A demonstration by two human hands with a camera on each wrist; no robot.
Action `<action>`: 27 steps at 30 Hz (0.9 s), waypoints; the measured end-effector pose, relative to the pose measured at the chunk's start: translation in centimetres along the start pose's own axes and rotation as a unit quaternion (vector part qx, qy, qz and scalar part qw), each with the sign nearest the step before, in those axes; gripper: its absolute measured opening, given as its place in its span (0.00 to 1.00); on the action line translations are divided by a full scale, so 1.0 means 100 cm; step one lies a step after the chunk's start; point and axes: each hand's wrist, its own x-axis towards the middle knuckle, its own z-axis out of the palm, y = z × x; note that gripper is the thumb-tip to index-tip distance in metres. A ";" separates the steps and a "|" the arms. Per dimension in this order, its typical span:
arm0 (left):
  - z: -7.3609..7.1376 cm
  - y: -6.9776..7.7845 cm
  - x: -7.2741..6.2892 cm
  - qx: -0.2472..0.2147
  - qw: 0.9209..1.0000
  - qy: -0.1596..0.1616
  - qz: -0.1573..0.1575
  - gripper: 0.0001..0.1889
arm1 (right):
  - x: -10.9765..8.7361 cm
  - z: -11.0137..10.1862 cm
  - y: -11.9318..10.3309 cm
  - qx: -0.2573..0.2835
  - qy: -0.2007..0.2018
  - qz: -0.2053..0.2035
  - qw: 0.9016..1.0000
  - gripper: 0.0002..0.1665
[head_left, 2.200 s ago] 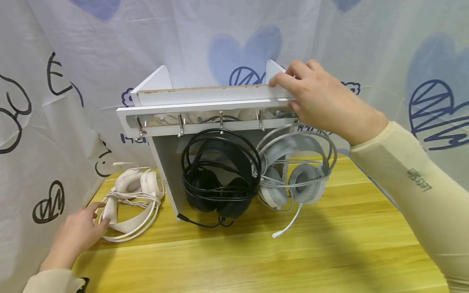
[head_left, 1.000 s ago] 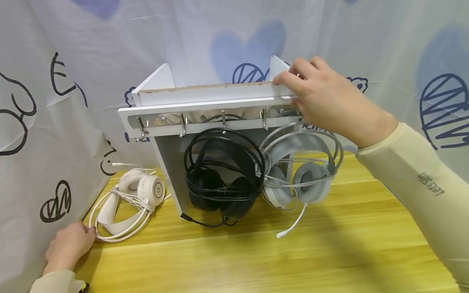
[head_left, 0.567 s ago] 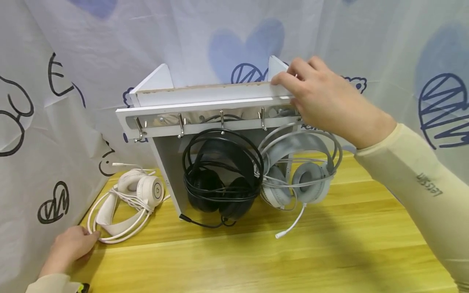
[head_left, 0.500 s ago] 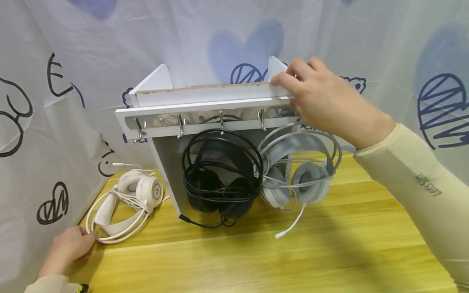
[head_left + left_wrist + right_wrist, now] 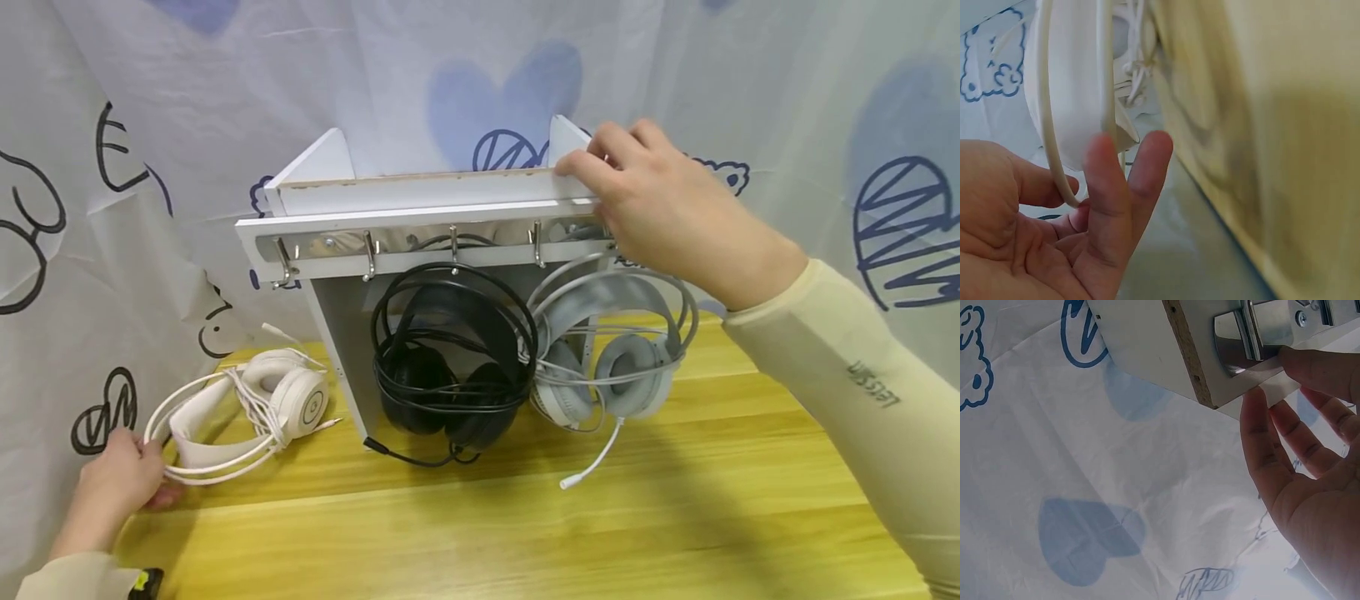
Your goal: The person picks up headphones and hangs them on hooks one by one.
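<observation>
White headphones (image 5: 296, 400) tilt at the left of the table, a microphone boom sticking up at their far end. My left hand (image 5: 120, 471) pinches the thin outer loop of their headband between thumb and fingers; in the left wrist view this loop (image 5: 1046, 94) runs down to the thumb tip. My right hand (image 5: 648, 196) grips the top front edge of a white hook rack (image 5: 420, 200) near its right end, thumb on the front. Black headphones (image 5: 450, 367) and grey-white headphones (image 5: 622, 358) hang from the rack's hooks side by side.
Several metal hooks (image 5: 368, 254) line the rack's front, the left ones bare. A wooden table (image 5: 480, 533) lies beneath, with printed white cloth (image 5: 45, 358) close on the left and behind. The grey-white pair's microphone (image 5: 573, 479) hangs down in front.
My left hand has closed on the white headphones' loop and drawn it left and slightly up, turning the headphones. My right hand keeps its grip on the rack.
</observation>
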 end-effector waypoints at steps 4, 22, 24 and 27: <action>-0.010 0.010 -0.002 -0.009 0.999 0.036 0.012 0.20 | -0.001 -0.001 0.001 -0.001 -0.001 0.000 1.000 0.24; -0.033 0.037 -0.007 -0.186 0.980 0.072 0.027 0.22 | -0.001 -0.003 0.000 -0.009 -0.009 0.006 1.000 0.23; -0.037 0.039 -0.009 -0.180 0.979 0.085 0.039 0.21 | 0.000 -0.002 -0.001 -0.010 -0.011 0.006 1.000 0.22; -0.043 0.044 -0.012 -0.143 0.982 0.109 0.063 0.21 | 0.000 -0.002 -0.001 -0.010 -0.013 0.008 1.000 0.22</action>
